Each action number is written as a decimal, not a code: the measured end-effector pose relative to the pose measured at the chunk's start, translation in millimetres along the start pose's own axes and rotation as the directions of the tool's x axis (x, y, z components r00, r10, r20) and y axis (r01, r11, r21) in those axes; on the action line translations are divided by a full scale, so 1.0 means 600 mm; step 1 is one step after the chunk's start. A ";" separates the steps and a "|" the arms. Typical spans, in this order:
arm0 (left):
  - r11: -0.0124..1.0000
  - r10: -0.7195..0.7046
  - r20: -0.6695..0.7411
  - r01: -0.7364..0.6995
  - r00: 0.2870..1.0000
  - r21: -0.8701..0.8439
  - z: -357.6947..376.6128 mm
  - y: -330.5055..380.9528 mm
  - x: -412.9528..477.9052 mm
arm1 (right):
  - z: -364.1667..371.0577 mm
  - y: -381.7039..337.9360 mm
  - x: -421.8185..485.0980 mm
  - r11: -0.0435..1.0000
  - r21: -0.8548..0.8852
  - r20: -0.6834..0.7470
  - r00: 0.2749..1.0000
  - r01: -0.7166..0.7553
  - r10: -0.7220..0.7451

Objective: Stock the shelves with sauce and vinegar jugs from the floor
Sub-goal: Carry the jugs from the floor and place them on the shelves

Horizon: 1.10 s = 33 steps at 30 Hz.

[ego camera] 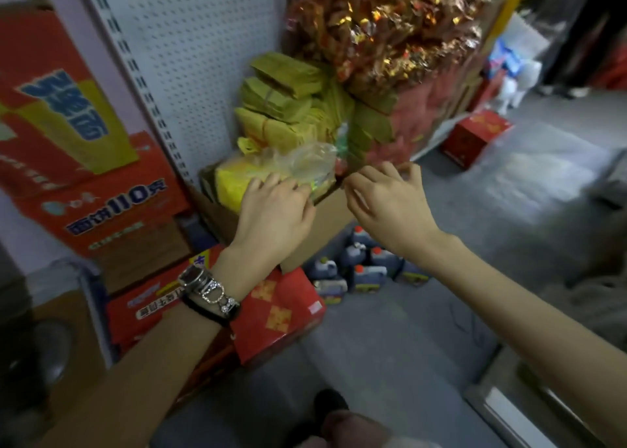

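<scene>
Red cartons (pixel 101 210), yellow paper bundles (pixel 281 108), open cardboard box (pixel 325 223)

Body only. Both forearms are seen bare out to the frame edges. Jewellery is stacked on the wrist behind the left grip (pixel 276 210). What looks like a chunky silver-tone watch (pixel 194 277) with a dark rectangular face is worn nearest the grip. A silver chain bracelet (pixel 217 294) of large open links, set with small clear stones, is worn just behind it. Thin black cord bands (pixel 203 310), wound more than once, are worn touching the chain on the elbow side. The wrist behind the right grip (pixel 390 206) is seen bare. At the bottom edge a dark rounded shoe (pixel 330 403) and a trouser leg (pixel 353 427) in muted brownish fabric are seen. Finer detail there is lost to blur.
</scene>
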<state>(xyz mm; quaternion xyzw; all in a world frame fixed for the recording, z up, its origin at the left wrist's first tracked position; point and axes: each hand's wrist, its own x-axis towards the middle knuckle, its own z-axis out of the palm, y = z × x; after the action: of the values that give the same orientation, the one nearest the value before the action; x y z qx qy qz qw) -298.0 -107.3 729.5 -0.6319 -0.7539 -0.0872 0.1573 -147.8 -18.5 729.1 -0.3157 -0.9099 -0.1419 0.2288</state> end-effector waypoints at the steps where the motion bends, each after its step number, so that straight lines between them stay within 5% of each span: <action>1: 1.000 0.021 0.018 -0.021 1.000 -0.017 0.004 0.007 0.001 | 0.001 0.004 -0.014 1.000 -0.011 0.027 0.999 -0.026 0.026; 9: 0.981 0.168 0.065 -0.160 0.984 -0.114 0.035 0.060 0.007 | 0.004 0.050 -0.090 0.986 -0.061 0.074 0.984 -0.158 0.162; 18: 0.982 0.129 0.058 -0.120 0.990 -0.147 0.087 0.143 0.050 | 0.028 0.174 -0.136 0.976 -0.044 0.176 0.960 -0.215 0.219; 26: 0.982 -0.053 0.085 0.067 0.995 -0.174 0.163 0.261 0.110 | 0.091 0.354 -0.130 0.994 0.031 0.261 0.961 -0.104 0.092; 33: 0.950 -0.240 0.270 0.283 0.932 -0.130 0.240 0.354 0.088 | 0.193 0.399 -0.168 0.992 0.119 0.311 0.947 0.042 -0.078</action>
<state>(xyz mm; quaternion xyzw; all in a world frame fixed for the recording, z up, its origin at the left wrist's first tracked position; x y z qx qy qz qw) -116.1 29.0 598.9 -0.5424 -0.8353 -0.0896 -0.0058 37.8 159.0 606.4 -0.2932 -0.9503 -0.0458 0.0937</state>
